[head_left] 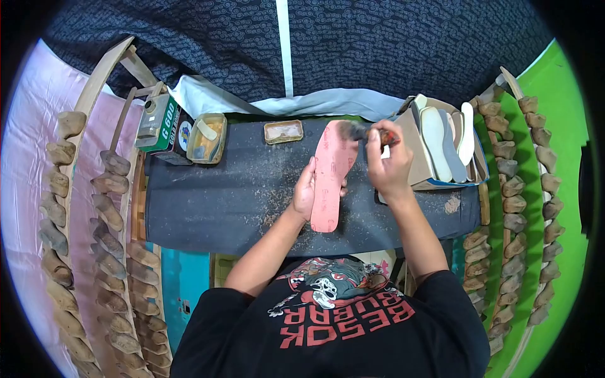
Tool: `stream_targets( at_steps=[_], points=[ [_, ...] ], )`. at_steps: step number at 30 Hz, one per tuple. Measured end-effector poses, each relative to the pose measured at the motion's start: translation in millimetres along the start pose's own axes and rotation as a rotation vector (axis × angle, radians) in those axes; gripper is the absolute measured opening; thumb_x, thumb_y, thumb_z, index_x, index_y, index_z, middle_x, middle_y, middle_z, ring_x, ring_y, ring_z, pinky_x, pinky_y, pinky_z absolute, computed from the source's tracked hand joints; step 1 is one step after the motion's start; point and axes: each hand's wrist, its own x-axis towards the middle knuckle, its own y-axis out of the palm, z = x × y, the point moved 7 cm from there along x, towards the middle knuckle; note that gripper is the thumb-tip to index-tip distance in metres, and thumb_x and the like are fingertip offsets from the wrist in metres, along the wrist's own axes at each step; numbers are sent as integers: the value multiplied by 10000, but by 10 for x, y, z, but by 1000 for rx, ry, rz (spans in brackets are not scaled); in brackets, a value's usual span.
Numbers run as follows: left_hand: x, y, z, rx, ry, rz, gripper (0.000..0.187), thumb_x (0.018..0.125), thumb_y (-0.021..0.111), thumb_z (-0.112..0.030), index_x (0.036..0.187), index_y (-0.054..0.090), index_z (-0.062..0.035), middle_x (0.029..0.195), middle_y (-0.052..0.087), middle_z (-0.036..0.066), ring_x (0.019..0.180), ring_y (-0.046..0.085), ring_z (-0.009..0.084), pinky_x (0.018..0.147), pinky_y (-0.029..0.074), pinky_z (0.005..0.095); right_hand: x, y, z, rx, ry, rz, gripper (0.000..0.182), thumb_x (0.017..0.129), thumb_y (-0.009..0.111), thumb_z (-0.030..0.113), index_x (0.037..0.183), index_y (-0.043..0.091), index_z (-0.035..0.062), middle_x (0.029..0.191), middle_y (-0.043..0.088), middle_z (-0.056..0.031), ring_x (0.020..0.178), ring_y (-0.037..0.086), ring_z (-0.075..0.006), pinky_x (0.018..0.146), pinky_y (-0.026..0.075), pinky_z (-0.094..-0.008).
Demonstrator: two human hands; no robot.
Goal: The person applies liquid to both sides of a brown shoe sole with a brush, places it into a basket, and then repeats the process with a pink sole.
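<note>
A pink insole (326,183) with faint printed marks is held over the dark worktable, its wide end pointing away from me. My left hand (305,194) grips it by the edges near the middle, with the thumb on the near side and fingertips showing at the other edge. My right hand (389,165) is closed around the reddish handle of a brush (357,132). The brush's dark, blurred bristles lie against the upper right of the insole's wide end.
A green G 600 can (165,133) and a tub (205,146) stand at the back left. A small shallow tin (283,132) lies behind the insole. On the right, a cardboard box (411,151) holds several insoles. Racks of wooden shoe lasts (58,183) flank both sides.
</note>
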Motion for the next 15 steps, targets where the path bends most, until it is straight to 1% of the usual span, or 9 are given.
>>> stream_targets(
  at_steps=[1, 3, 5, 6, 9, 11, 13, 14, 15],
  points=[
    [-31, 0, 20, 10, -8, 60, 568, 1069, 303, -520, 1345, 558, -94, 1119, 662, 101, 933, 626, 230, 808, 516, 409, 29, -31, -90, -77, -28, -27, 118, 982, 598, 41, 1085, 602, -16, 855, 668, -68, 714, 633, -117, 658, 517, -283],
    [-103, -65, 80, -6, -8, 35, 575, 1068, 300, -521, 1337, 566, -87, 1108, 655, 105, 907, 608, 231, 789, 504, 401, -12, -20, -234, -25, 57, -45, 113, 982, 600, 37, 1080, 601, -20, 852, 664, -71, 722, 628, -104, 642, 506, -272],
    [-160, -124, 130, -29, -29, 20, 577, 1068, 298, -521, 1351, 554, -88, 1126, 652, 107, 909, 605, 231, 796, 505, 403, -180, 100, -174, 89, 124, 28, 123, 975, 612, 36, 1082, 599, -23, 844, 665, -80, 728, 627, -96, 633, 497, -255],
    [-183, -144, 138, -35, -33, -37, 610, 1065, 301, -547, 1339, 551, -63, 1036, 667, 129, 870, 650, 246, 814, 535, 401, -278, 171, -101, 76, 70, 94, 131, 968, 618, 29, 1084, 595, -29, 834, 660, -77, 739, 630, -91, 626, 492, -240],
    [-270, -269, 129, 13, 15, -197, 613, 1063, 307, -547, 1345, 545, -58, 1046, 670, 132, 864, 656, 243, 817, 542, 394, -499, 336, 20, 71, -55, 144, 129, 966, 617, 30, 1077, 594, -32, 835, 657, -74, 740, 634, -91, 630, 499, -243],
    [-303, -457, 169, -15, -3, -174, 614, 1063, 311, -548, 1335, 555, -53, 1058, 673, 138, 869, 665, 241, 812, 555, 385, -505, 360, -217, 127, 117, 140, 115, 977, 605, 26, 1076, 592, -30, 853, 657, -73, 703, 612, -97, 629, 494, -245],
    [-328, -441, 169, -10, -33, -50, 565, 1063, 320, -527, 1344, 562, -102, 1111, 659, 117, 922, 622, 231, 784, 511, 396, -333, 333, -362, 91, 185, 97, 104, 985, 594, 28, 1077, 596, -21, 840, 648, -65, 690, 599, -101, 624, 489, -255],
    [-343, -453, 159, -7, -21, -88, 571, 1062, 319, -530, 1336, 577, -101, 1088, 666, 121, 916, 625, 228, 786, 514, 399, -241, 322, -380, 15, 127, 73, 110, 994, 592, 46, 1088, 601, -10, 825, 637, -62, 690, 597, -104, 631, 487, -264],
    [-363, -475, 147, -4, -11, -94, 571, 1062, 319, -530, 1336, 577, -101, 1088, 666, 121, 916, 625, 228, 786, 514, 399, -203, 332, -461, 17, 161, 83, 127, 996, 600, 64, 1102, 602, -7, 821, 635, -59, 697, 603, -113, 643, 490, -268]
  ],
)
